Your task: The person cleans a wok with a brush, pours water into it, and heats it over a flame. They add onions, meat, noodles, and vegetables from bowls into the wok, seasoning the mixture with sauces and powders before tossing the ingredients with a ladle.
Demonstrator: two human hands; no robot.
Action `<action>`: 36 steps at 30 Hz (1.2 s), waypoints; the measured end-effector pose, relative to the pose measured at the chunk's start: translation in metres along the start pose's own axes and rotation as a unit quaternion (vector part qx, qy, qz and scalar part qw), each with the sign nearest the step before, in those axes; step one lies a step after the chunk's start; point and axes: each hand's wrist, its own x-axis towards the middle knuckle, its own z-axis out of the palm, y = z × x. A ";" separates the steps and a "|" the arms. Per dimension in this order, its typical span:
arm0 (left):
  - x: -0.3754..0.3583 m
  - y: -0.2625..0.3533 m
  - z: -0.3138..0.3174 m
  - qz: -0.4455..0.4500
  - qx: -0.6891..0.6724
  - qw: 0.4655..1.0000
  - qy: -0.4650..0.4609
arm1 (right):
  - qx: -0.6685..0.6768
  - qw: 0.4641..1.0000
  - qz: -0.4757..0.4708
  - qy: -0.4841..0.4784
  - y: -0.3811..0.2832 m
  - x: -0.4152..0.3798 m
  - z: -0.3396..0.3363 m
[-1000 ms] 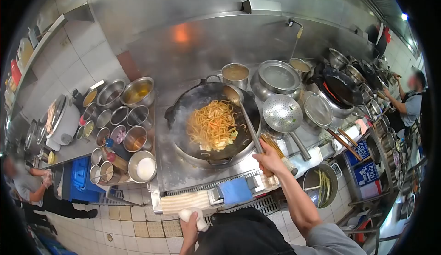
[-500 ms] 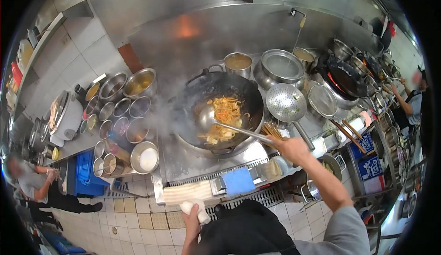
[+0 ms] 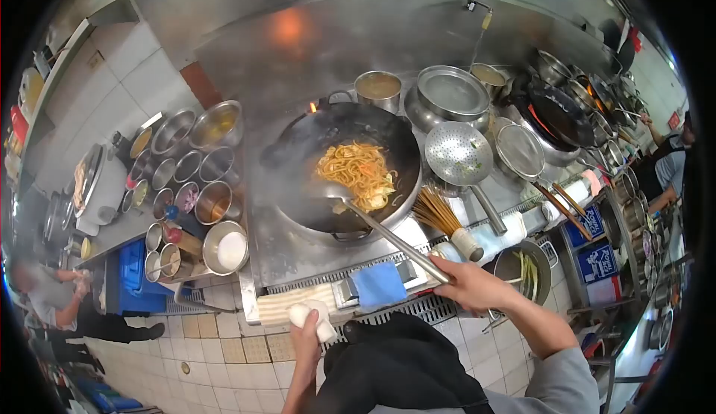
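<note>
My right hand (image 3: pixel 471 286) is wrapped round the handle end of a long metal ladle (image 3: pixel 395 242). The ladle's bowl dips into a large black wok (image 3: pixel 294 134), at the near left side of a heap of stir-fried noodles (image 3: pixel 354 169). Pale pieces like cabbage or egg lie among the noodles, and steam rises over the wok's left side. Low in front of my body, my left hand (image 3: pixel 304 336) grips a folded white cloth (image 3: pixel 317 322), clear of the wok. A small flame (image 3: pixel 313 107) shows behind the wok's far rim.
A bamboo wok brush (image 3: pixel 438 216) and a perforated strainer (image 3: pixel 459 153) lie right of the wok. Metal containers of ingredients (image 3: pixel 216 204) crowd the left. A blue cloth (image 3: pixel 379 283) hangs on the front edge. Co-workers (image 3: pixel 56 295) stand far left and far right (image 3: pixel 664 168).
My right hand has come down nearer my body, drawing the ladle back toward the wok's near side. The noodles are bunched differently, with less steam over them. My left hand still holds the cloth.
</note>
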 end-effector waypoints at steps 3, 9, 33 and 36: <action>-0.002 0.002 0.003 0.018 -0.025 1.000 0.005 | -0.026 0.998 0.035 -0.037 -0.009 -0.036 -0.021; 0.012 -0.021 0.003 -0.015 -0.054 0.997 -0.057 | 0.040 0.999 0.034 0.009 0.020 0.005 0.002; 0.124 0.021 0.123 -0.157 -0.056 0.966 -0.196 | -0.388 0.914 0.090 0.082 -0.033 -0.095 -0.120; 0.129 0.026 0.130 -0.184 -0.058 0.962 -0.192 | -0.452 0.885 0.100 0.039 -0.075 -0.085 -0.140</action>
